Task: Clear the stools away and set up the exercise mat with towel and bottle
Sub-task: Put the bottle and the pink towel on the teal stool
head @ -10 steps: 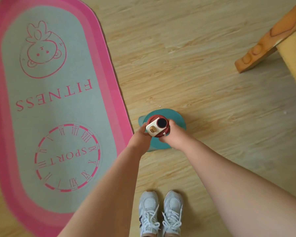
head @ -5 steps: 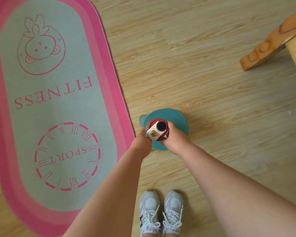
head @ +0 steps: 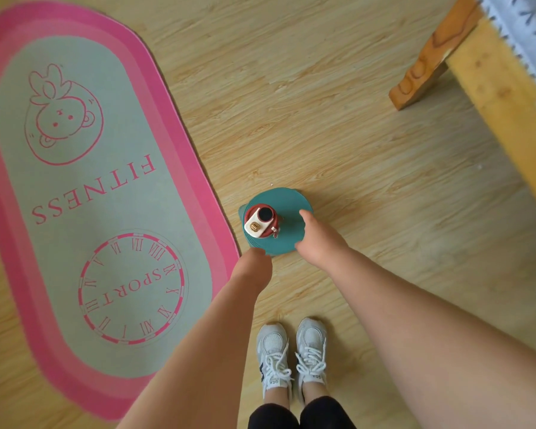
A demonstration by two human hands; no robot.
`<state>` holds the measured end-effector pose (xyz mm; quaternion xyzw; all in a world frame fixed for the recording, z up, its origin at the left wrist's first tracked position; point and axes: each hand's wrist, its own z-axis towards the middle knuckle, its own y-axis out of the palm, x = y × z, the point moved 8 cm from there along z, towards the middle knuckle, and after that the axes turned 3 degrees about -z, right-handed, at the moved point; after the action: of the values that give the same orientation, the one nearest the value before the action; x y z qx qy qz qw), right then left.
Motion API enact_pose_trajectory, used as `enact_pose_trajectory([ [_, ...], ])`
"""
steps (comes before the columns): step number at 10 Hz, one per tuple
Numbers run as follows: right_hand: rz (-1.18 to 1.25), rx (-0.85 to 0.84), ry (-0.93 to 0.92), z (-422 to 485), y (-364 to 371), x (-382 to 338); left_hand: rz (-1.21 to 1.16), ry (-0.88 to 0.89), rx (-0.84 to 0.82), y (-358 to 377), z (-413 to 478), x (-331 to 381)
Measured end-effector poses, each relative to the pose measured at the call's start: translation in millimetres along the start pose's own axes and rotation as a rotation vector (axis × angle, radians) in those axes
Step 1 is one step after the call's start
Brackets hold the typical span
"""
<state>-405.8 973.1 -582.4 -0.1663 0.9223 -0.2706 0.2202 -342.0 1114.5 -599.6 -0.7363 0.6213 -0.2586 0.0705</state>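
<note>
A bottle [head: 262, 226] with a red lid and a white cap stands upright on a teal round disc [head: 287, 209] on the floor, just right of the mat. The pink-edged grey exercise mat [head: 84, 187] lies flat on the left, printed FITNESS and SPORT. My right hand [head: 317, 238] hovers over the disc's right side, fingers apart, a little clear of the bottle. My left hand [head: 252, 263] is at the disc's near edge, below the bottle and not touching it, with nothing seen in it. No towel is in view.
A wooden furniture leg [head: 430, 57] and a yellow frame edge [head: 505, 119] with pale patterned fabric fill the upper right. My feet in white sneakers [head: 291, 357] stand on the wood floor just behind the disc.
Both hands held the bottle's top before; now they have let go and drawn back towards me. The bottle stays upright on the teal disc.
</note>
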Motion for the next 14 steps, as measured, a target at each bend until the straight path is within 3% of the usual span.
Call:
enact_pose_trajectory([
  [1, 0.039, 0.046, 0.023, -29.2, -19.7, 18.2, 0.088, 0.073, -0.024, 2.6, -26.8, 25.2],
  [2, 0.091, 0.091, 0.062, -59.8, -35.6, 41.1, 0.377, 0.191, -0.056, 8.5, -55.2, 58.1],
  [3, 0.160, 0.136, 0.139, -103.6, -48.3, 87.5, 0.442, 0.260, -0.056, 30.6, -92.4, 94.7],
  [4, 0.232, 0.183, 0.222, -148.2, -54.9, 139.6, 0.557, 0.420, -0.126, 76.9, -132.7, 129.6],
  [5, 0.326, 0.231, 0.326, -193.5, -57.0, 192.6, 0.349, 0.302, -0.157, 113.1, -174.3, 152.5],
  [7, 0.504, 0.326, 0.493, -285.6, -40.2, 288.5, 0.724, 0.550, -0.251, 214.6, -258.8, 184.9],
  [9, 0.636, 0.433, 0.622, -382.4, -11.3, 387.8, 0.945, 0.660, -0.327, 334.8, -341.1, 179.6],
  [13, 0.864, 0.813, 0.934, -583.6, 92.3, 587.8, 0.908, 0.796, -0.542, 582.6, -488.9, 116.1],
  [14, 0.908, 0.867, 1.053, -622.1, 123.8, 622.2, 0.991, 0.828, -0.591, 630.7, -513.2, 96.6],
])
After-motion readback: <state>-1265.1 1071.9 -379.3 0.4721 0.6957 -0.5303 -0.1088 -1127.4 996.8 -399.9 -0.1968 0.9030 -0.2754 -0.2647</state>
